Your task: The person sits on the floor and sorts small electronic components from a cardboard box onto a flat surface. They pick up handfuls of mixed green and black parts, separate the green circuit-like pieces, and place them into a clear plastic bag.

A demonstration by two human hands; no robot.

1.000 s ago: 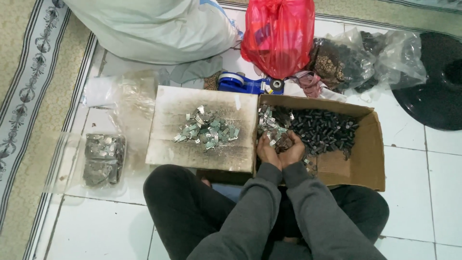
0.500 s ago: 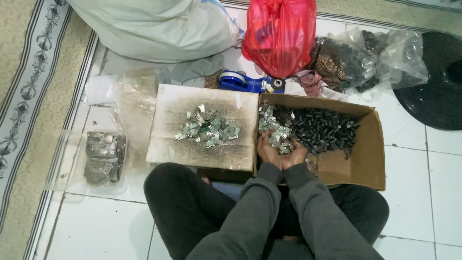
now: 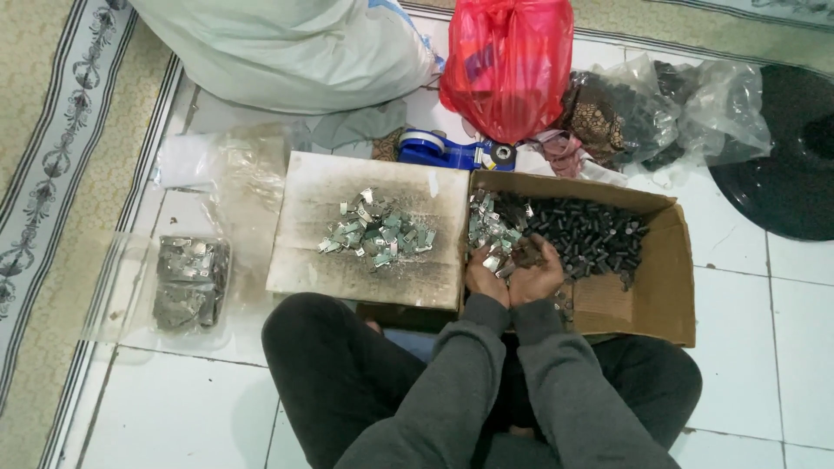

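Both hands cupped together in cardboard box (image 3: 669,295), left hand (image 3: 485,280) and right hand (image 3: 537,276) loosely scooping small metal clips (image 3: 492,230), pile just beyond fingertips.

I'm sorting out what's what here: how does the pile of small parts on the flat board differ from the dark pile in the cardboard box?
The pile on the board is shiny, silvery flat pieces; the dark pile is black, stubby pieces. The board pile is small and loosely scattered; the dark one is larger and heaped. The board pile lies untouched, while the left hand and right hand rest in the cardboard box beside the dark pile. Both are loose small parts.
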